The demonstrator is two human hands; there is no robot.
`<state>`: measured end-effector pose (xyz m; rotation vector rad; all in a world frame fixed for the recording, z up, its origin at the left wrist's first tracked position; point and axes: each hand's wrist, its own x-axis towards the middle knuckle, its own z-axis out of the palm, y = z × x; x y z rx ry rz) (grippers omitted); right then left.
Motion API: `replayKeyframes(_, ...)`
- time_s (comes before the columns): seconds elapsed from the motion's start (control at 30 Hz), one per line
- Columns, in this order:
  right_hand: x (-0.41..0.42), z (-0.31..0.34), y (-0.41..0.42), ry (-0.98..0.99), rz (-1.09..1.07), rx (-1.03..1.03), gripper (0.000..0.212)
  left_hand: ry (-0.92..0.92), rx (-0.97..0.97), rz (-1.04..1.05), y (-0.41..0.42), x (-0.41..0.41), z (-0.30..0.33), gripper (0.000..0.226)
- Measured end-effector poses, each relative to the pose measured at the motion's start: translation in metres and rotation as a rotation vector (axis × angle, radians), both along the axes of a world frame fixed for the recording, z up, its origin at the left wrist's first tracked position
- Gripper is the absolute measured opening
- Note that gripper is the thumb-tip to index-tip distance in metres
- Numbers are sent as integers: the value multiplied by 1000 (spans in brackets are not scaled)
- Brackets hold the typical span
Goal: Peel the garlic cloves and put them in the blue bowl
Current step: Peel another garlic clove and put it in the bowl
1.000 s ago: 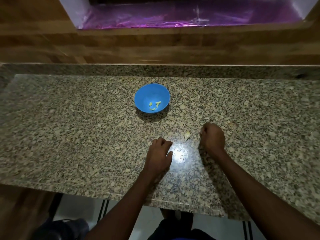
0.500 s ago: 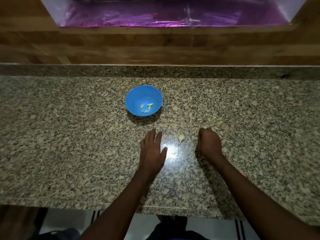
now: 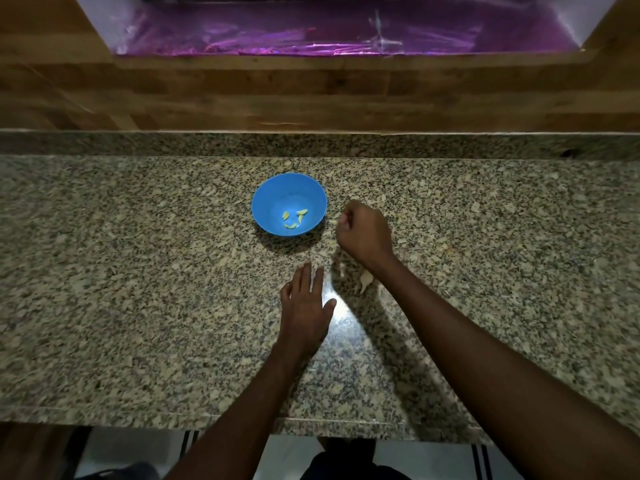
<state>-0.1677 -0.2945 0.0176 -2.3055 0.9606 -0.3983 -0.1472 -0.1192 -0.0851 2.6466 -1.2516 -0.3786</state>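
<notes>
Granite worktop (image 3: 138, 271), speckled, carries all items observed. Blue bowl (image 3: 289, 204) stands upright just to the left of the right hand (image 3: 363, 233), beyond the left hand (image 3: 306, 306); bowl and right hand are close but apart. Four small yellowish peeled cloves (image 3: 294, 219) lie at the bottom of the bowl. Left hand lies flat on the worktop, fingers straight and pointing away from the person, thumb spread, holding nothing. Right hand is raised beside the bowl, fingers curled into a loose fist; whether anything is pinched in its fingertips cannot be told, as a pale speck at the knuckles is too small to identify. One unpeeled garlic clove (image 3: 365, 282) rests on the worktop just under the right wrist, to the right of the left hand's fingertips, not touched by either hand. Wooden panelling (image 3: 311, 95) runs beyond both hands, with a purple sheet (image 3: 329, 32) above it
</notes>
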Motion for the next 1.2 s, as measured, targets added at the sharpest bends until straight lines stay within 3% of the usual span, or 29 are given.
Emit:
replayKeyframes(0.13,57,11,7,4,89,-18,12,-50,41,-6,0,1,-4,61)
replayKeyframes(0.3,70,2,7,80,109,13,11,-46,42,-15,2,2,-6,65)
replayKeyframes(0.47,34,-6,4,-36,-43,42,12,-30,6,-10,4,0,-6,72)
replayKeyframes(0.6,-23,-24,1,134,-201,89,13,-18,-1,-2,3,-1,-3,69)
replayKeyframes(0.73,-71,-52,14,320,-152,96,27,-3,5,9,0,-3,-1,70)
replayKeyframes(0.83,-80,-64,22,273,-97,107,24,-30,10,15,0,-5,-2,71)
replayKeyframes(1.1,-88,-67,15,122,-208,457,22,24,8,81,-9,-8,3,70)
replayKeyframes(1.2,-99,-53,16,-53,-220,794,23,132,-227,124,-15,-9,12,52)
